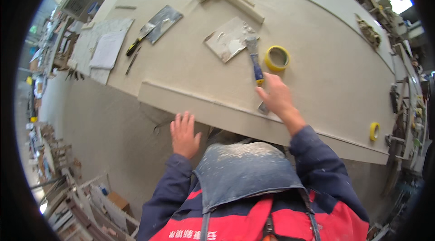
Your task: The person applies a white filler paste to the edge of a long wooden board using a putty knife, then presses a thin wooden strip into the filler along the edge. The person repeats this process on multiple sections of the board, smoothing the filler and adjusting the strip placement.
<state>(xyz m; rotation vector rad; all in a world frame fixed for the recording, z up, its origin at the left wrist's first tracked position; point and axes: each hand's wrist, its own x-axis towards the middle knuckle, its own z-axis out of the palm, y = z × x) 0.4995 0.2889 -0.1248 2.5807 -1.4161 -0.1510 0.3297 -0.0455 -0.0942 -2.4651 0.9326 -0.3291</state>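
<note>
My left hand [185, 136] is open, fingers stretched out, at the near edge of the large pale slab [190, 66]. Over the slab, my right hand [277, 96] has thumb and forefinger apart at the handle end of a blue-handled putty knife [257, 66]. That knife's blade rests by a square board [225, 43] smeared with white paste. A small grey metal piece [263, 108] shows beside my right palm; the rest of it is hidden. A yellow tape roll [277, 58] lies just beyond the right hand.
A long strip [217, 108] runs along the slab's near edge. An L-shaped pale piece [235, 3] stands farther back. At left lie a black-and-yellow-handled scraper [133, 47], a grey plate [165, 22] and white papers [108, 49]. Another tape roll [374, 131] is at right.
</note>
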